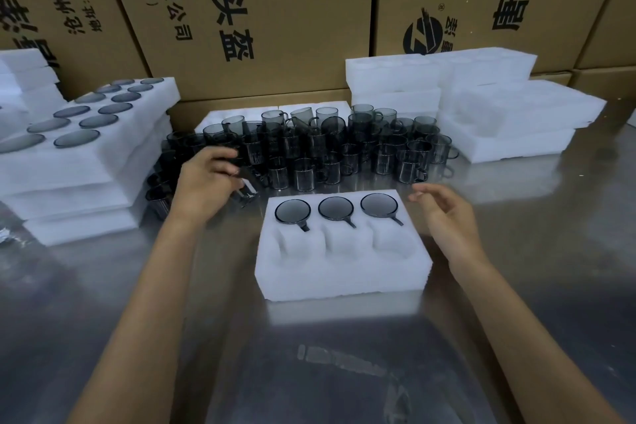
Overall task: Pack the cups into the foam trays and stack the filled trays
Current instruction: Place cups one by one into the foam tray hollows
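Note:
A white foam tray (344, 272) lies in front of me on the steel table. Its far row holds three dark glass cups (336, 208) set upside down, and the near row of three pockets is empty. Behind it stands a crowd of loose dark glass cups (309, 148). My left hand (206, 179) is at the left edge of that crowd, its fingers curled round a dark cup (246, 188). Just right of the tray's far corner, my right hand (444, 213) hovers with relaxed fingers and holds nothing.
A stack of filled foam trays (86, 162) stands at the left. Empty foam trays (499, 120) are piled at the back right. Cardboard boxes (275, 10) form a wall behind. The steel table (344, 354) extends toward me.

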